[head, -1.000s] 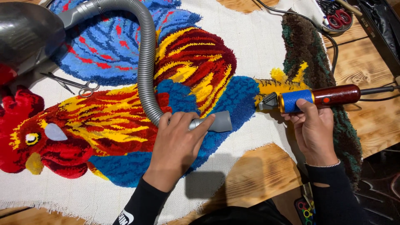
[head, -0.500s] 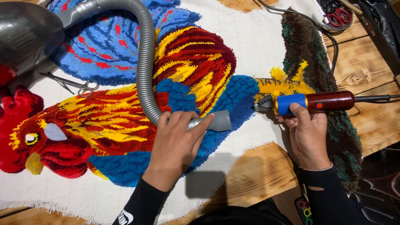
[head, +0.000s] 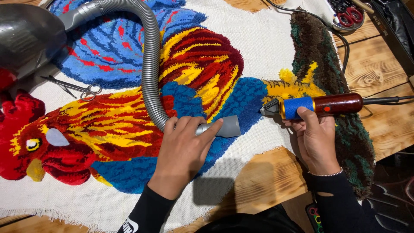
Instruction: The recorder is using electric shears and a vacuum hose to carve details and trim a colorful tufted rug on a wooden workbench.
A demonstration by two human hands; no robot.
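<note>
A tufted rooster rug [head: 116, 125] in red, yellow and blue lies on white backing cloth. My left hand [head: 183, 151] grips the grey vacuum nozzle [head: 226, 126] at the end of a ribbed grey hose [head: 151, 64], pressed onto the blue tufted area. My right hand [head: 315, 138] holds an electric trimmer [head: 319, 105] with a blue grip and dark red body. Its metal head points left at the edge of the yellow leg tufting [head: 293, 88].
The grey vacuum body [head: 26, 36] sits at top left. Small scissors [head: 73, 86] lie on the cloth near it. Red-handled scissors [head: 349, 15] rest in a tray at top right. A dark brown-green tufted strip [head: 327, 64] borders the right side on the wooden table [head: 379, 73].
My right hand has slid the trimmer slightly left along the yellow leg. My left hand and the nozzle have stayed in place.
</note>
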